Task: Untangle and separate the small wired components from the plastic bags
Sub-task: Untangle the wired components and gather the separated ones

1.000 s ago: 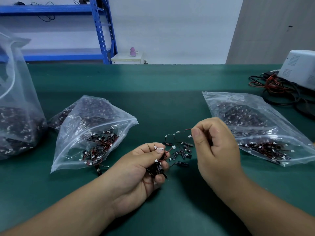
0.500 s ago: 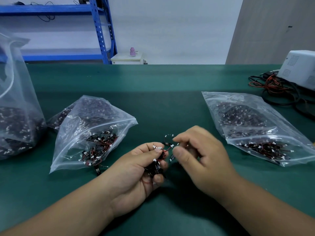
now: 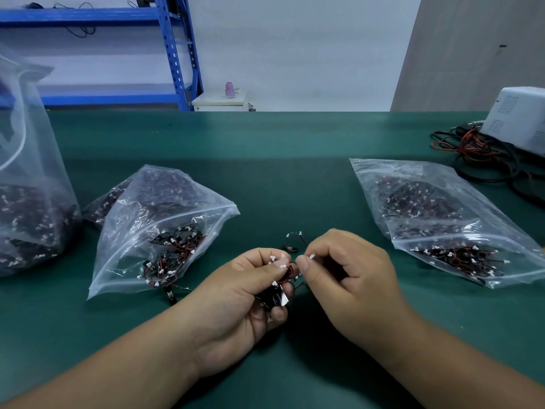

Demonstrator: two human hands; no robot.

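**Both hands on a tangle at mid-table**

The left hand (image 3: 244, 293) has its grip clenched round a bundle of wired parts (image 3: 274, 294). The right hand (image 3: 351, 278) pinches a white plug (image 3: 311, 256) at the bundle's 1 o'clock. A loose part (image 3: 293, 242) lies on the table (image 3: 265, 143) at 12 o'clock of the hands. A left bag (image 3: 159, 225) sits at 9 o'clock and a right bag (image 3: 442, 225) at 3 o'clock.

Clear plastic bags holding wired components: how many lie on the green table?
3 for certain: far-left bag, left-centre bag, right bag; others may lie overlapped beneath them.

The left hand (image 3: 241, 299) curls around a wired cluster (image 3: 275, 297); the right hand (image 3: 354, 278) pinches a white connector (image 3: 312, 256).
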